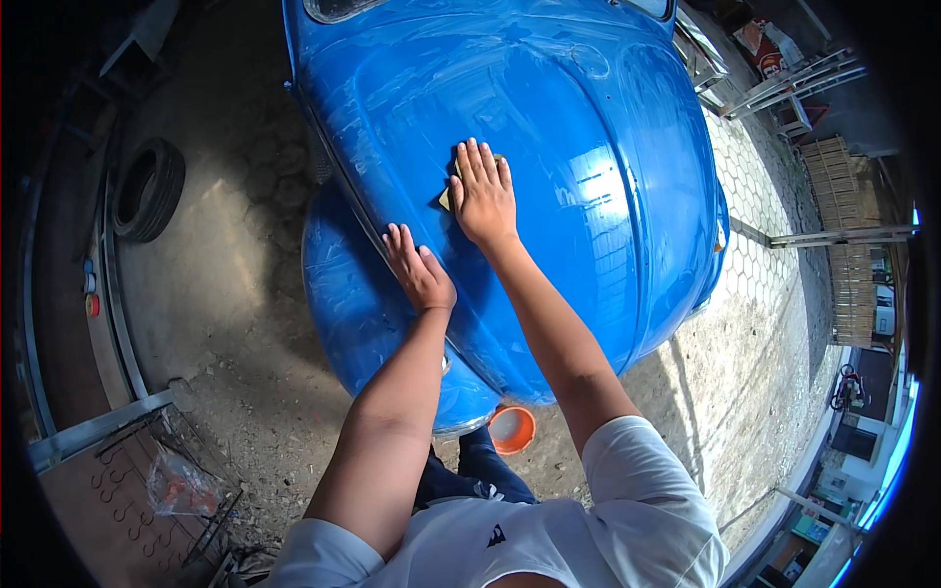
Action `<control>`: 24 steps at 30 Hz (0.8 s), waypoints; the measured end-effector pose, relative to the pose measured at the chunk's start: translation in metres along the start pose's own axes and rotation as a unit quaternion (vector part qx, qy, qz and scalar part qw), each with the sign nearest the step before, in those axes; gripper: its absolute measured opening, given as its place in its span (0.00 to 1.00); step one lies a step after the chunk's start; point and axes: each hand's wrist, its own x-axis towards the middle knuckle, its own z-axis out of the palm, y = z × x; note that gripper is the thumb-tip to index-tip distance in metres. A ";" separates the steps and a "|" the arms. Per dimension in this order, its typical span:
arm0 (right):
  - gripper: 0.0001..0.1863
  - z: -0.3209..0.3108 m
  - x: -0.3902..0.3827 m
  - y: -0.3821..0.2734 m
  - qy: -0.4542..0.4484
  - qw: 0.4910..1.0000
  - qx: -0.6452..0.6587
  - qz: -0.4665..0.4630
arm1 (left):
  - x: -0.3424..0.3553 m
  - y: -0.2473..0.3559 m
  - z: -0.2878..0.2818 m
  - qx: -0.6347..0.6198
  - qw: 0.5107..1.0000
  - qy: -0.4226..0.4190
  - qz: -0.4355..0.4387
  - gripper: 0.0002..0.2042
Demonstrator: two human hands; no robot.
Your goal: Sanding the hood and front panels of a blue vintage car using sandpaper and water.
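Observation:
A blue car's rounded hood (549, 274) fills the middle of the view, marked with pale, wet-looking streaks toward its far end. On it my right hand (484, 204) lies with straight fingers, pressing down a thin yellowish pad (446, 200). Only the pad's edges show beside the palm and fingertips, so its exact kind is hidden. Nearer and to the left, my left hand (421, 277) rests open along the hood's left edge, above the fender (343, 284), holding nothing.
An orange bucket (513, 429) with cloudy liquid stands on the ground by my feet. A tire (149, 190) is off to the left, and a clear plastic bag (183, 485) sits at lower left. Metal rails (794, 88) are at far right.

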 end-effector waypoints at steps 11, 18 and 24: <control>0.36 -0.081 -0.186 0.027 -0.015 0.982 -0.093 0.166 | 0.002 0.009 0.014 0.013 1.000 0.011 0.014 0.25; 0.36 -0.060 -0.181 0.026 0.001 0.976 0.060 0.207 | 0.011 0.021 0.011 0.083 0.996 0.040 0.020 0.21; 0.40 -0.039 -0.136 0.041 0.020 0.969 -0.028 0.244 | 0.081 0.051 0.029 0.034 0.988 -0.076 0.127 0.24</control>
